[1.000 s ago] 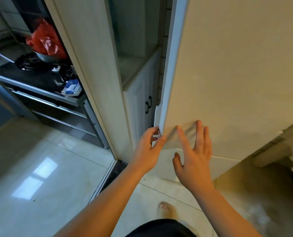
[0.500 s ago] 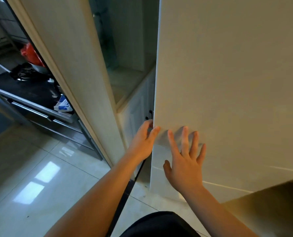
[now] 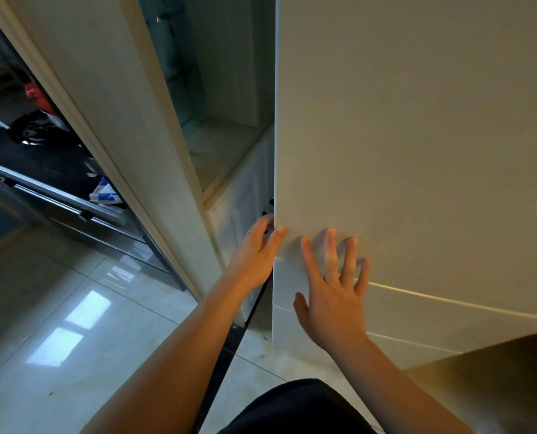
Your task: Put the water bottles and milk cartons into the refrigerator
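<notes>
The pale refrigerator door (image 3: 417,136) fills the right half of the head view, and its lower door (image 3: 402,308) sits below a seam. My left hand (image 3: 256,249) is at the upper door's left edge, thumb on the front face and fingers curled round behind the edge. My right hand (image 3: 333,289) lies flat on the front across the seam, fingers straight and spread. No water bottle or milk carton is in view, and the refrigerator's inside is hidden.
A white door frame (image 3: 120,126) stands left of the refrigerator, with a low white cabinet (image 3: 242,195) between them. Beyond the frame is a dark kitchen counter (image 3: 41,164) with a red bag (image 3: 37,95) and a blue-white packet (image 3: 104,192). Glossy floor tiles (image 3: 57,324) lie below.
The refrigerator door has swung from ajar to flush with the lower door. Both hands stayed on it, the right hand sliding lower across the seam.
</notes>
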`<state>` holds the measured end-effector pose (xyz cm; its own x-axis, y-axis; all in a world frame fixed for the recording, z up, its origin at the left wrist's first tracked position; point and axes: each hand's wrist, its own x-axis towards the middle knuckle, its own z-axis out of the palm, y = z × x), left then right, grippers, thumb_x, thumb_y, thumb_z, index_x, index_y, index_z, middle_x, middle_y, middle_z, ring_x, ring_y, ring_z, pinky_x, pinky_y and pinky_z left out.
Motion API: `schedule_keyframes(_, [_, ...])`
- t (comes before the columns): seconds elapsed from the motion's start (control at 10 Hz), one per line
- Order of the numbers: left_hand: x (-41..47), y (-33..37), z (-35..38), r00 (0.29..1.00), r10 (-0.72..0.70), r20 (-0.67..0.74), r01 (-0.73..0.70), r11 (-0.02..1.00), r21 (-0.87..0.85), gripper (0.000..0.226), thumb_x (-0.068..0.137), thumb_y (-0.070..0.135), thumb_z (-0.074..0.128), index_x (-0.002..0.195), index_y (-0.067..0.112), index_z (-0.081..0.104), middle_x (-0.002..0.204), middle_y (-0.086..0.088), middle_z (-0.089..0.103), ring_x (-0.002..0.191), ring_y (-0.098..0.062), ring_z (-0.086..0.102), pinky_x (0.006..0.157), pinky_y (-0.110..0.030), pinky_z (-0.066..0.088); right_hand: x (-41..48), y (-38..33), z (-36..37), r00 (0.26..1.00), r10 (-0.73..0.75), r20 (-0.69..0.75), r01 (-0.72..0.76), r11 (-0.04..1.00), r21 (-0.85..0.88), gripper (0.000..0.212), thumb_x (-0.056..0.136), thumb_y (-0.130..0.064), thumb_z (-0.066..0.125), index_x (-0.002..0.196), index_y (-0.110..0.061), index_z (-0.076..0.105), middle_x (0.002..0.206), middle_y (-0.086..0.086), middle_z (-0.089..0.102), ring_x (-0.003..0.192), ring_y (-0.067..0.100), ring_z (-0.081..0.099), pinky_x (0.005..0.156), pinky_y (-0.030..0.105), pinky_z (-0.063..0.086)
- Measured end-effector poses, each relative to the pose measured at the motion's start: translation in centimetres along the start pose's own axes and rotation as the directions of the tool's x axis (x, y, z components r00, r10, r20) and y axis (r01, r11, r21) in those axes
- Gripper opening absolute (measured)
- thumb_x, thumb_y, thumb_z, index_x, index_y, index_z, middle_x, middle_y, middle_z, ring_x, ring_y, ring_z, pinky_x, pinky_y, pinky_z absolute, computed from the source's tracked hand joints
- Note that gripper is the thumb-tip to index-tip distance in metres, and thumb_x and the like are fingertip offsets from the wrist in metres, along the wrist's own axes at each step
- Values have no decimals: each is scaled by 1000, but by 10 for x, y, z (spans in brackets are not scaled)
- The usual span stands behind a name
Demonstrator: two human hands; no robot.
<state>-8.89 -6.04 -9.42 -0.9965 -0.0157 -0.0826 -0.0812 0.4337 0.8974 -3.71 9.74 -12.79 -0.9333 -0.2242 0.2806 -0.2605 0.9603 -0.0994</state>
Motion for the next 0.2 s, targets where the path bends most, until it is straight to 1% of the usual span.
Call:
schedule_keyframes(0.1, [-19, -3, -8, 998, 3, 65, -12, 991, 133, 50, 102, 48, 40, 148, 29, 35, 139, 14, 49, 127, -5, 49, 101, -21, 44, -8, -4, -13, 999, 33, 19, -33, 999, 36, 106, 78, -43, 70, 157, -27, 2, 164, 3, -12, 149, 35, -12, 115, 64, 11])
schedule_keyframes(0.2, [-53, -13, -15, 997, 16, 71, -42, 917, 397, 63, 97, 62, 34, 153, 37, 23, 161, 10, 24, 148, -18, 20, 119, -49, 25, -30, -12, -21, 993, 90, 75, -99, 988, 118, 100, 87, -43, 60, 154, -35, -15, 164, 0, -13, 150, 31, -14, 117, 60, 4])
